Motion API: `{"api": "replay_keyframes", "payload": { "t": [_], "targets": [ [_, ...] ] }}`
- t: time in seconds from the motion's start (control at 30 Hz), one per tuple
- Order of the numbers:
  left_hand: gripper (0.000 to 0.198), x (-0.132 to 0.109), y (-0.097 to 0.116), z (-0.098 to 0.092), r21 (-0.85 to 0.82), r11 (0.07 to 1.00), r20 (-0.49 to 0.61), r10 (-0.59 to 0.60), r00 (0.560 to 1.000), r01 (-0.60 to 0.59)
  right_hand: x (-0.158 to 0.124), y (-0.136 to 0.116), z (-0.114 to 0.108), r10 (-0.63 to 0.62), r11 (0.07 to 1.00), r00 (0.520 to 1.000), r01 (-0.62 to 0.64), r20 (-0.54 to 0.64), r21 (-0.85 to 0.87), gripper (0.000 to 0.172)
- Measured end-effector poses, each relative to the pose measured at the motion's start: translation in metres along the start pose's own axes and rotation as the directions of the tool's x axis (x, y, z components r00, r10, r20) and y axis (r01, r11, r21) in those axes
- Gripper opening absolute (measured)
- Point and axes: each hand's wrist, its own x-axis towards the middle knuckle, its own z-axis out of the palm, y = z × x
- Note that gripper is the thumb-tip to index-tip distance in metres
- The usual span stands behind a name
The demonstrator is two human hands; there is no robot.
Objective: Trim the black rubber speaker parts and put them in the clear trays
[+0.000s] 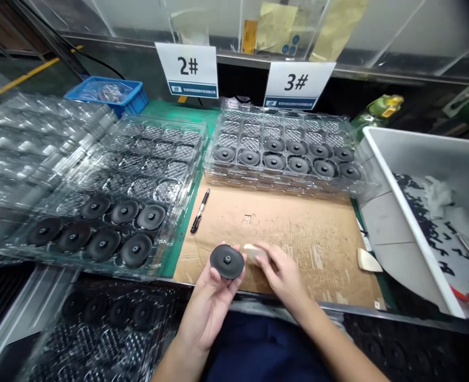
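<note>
My left hand (210, 302) holds a round black disc (227, 261) with a small hub in its middle, fingers closed round its edge, just above the near edge of a brown cardboard sheet (298, 228). My right hand (282, 273) rests on the cardboard beside the disc, its fingers closed over a small pale block (252, 251). A clear plastic tray (99, 196) at the left holds several of the same black discs in its near rows. A second clear tray (286, 154) at the back, under the sign "3#", holds more discs.
A black pen (199, 211) lies at the cardboard's left edge. A grey bin (397, 212) with black scraps stands at the right, a pale wedge (367, 261) beside it. Empty clear trays are stacked far left, a blue crate (107, 93) behind. More trays sit below the bench.
</note>
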Motion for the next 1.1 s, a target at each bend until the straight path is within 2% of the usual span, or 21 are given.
{"api": "replay_keyframes", "payload": {
  "t": [0.1,0.17,0.27,0.3,0.33,0.4,0.47,0.53,0.6,0.67,0.7,0.77,0.83,0.87,0.93,1.0,1.03,1.1],
  "targets": [
    [0.043,0.004,-0.002,0.004,0.038,0.999,-0.004,-0.014,1.0,0.014,-0.017,-0.003,-0.008,-0.031,0.998,0.996,0.026,0.078,0.064,0.023],
    [0.042,0.007,-0.006,0.01,0.078,0.996,-0.002,-0.043,0.999,0.043,-0.019,-0.009,-0.021,-0.004,0.996,0.998,-0.001,0.062,0.091,0.022],
    [0.043,0.009,-0.015,0.024,0.159,0.986,0.021,-0.064,0.998,0.06,-0.012,-0.033,-0.05,0.057,0.99,0.995,-0.045,-0.082,0.137,0.024],
    [0.044,0.009,-0.019,0.029,0.195,0.978,0.022,-0.078,0.997,0.072,-0.009,-0.044,-0.059,0.048,0.986,0.988,-0.023,-0.148,0.168,0.025],
    [0.043,0.009,-0.022,0.033,0.23,0.969,0.019,-0.099,0.995,0.092,-0.006,-0.055,-0.069,-0.015,0.982,0.985,0.047,-0.171,0.181,0.026],
    [0.044,0.009,-0.026,0.039,0.291,0.946,-0.007,-0.144,0.989,0.14,-0.003,-0.073,-0.084,-0.136,0.972,0.986,0.152,-0.098,0.181,0.027],
    [0.049,0.009,-0.028,0.043,0.339,0.929,-0.045,-0.142,0.989,0.149,-0.002,-0.082,-0.096,-0.208,0.964,0.975,0.191,0.076,0.183,0.025],
    [0.055,0.009,-0.027,0.046,0.371,0.922,-0.076,-0.088,0.993,0.11,-0.002,-0.082,-0.102,-0.221,0.966,0.962,0.193,0.162,0.172,0.023],
    [0.057,0.01,-0.027,0.051,0.381,0.922,-0.068,-0.05,0.996,0.072,-0.004,-0.078,-0.102,-0.214,0.965,0.976,0.205,0.04,0.164,0.02],
    [0.056,0.011,-0.026,0.056,0.372,0.927,-0.025,-0.04,0.999,0.047,-0.009,-0.074,-0.099,-0.215,0.951,0.967,0.239,-0.139,0.195,0.019],
    [0.055,0.01,-0.026,0.059,0.371,0.928,0.005,-0.047,0.999,0.042,-0.013,-0.072,-0.098,-0.218,0.94,0.959,0.256,-0.182,0.224,0.02],
    [0.053,0.009,-0.027,0.064,0.376,0.925,0.046,-0.088,0.995,0.064,-0.019,-0.07,-0.097,-0.223,0.928,0.965,0.254,-0.138,0.274,0.018],
    [0.048,0.007,-0.032,0.068,0.389,0.916,0.034,-0.124,0.992,0.102,-0.021,-0.069,-0.098,-0.206,0.939,0.977,0.215,-0.061,0.268,0.017],
    [0.043,0.007,-0.035,0.069,0.397,0.91,0.006,-0.129,0.992,0.117,-0.02,-0.069,-0.099,-0.193,0.945,0.978,0.207,-0.078,0.253,0.017],
    [0.036,0.007,-0.04,0.072,0.418,0.899,-0.046,-0.125,0.991,0.132,-0.016,-0.067,-0.1,-0.194,0.941,0.958,0.243,-0.211,0.234,0.018],
    [0.04,0.007,-0.042,0.074,0.434,0.891,-0.049,-0.123,0.991,0.132,-0.017,-0.064,-0.102,-0.221,0.916,0.932,0.3,-0.288,0.267,0.02],
    [0.045,0.008,-0.041,0.075,0.438,0.89,-0.039,-0.124,0.992,0.128,-0.021,-0.062,-0.104,-0.235,0.9,0.935,0.313,-0.265,0.304,0.019],
    [0.053,0.009,-0.038,0.076,0.437,0.889,-0.026,-0.136,0.99,0.133,-0.031,-0.055,-0.109,-0.217,0.901,0.967,0.252,-0.137,0.352,0.017]
  ]
}}
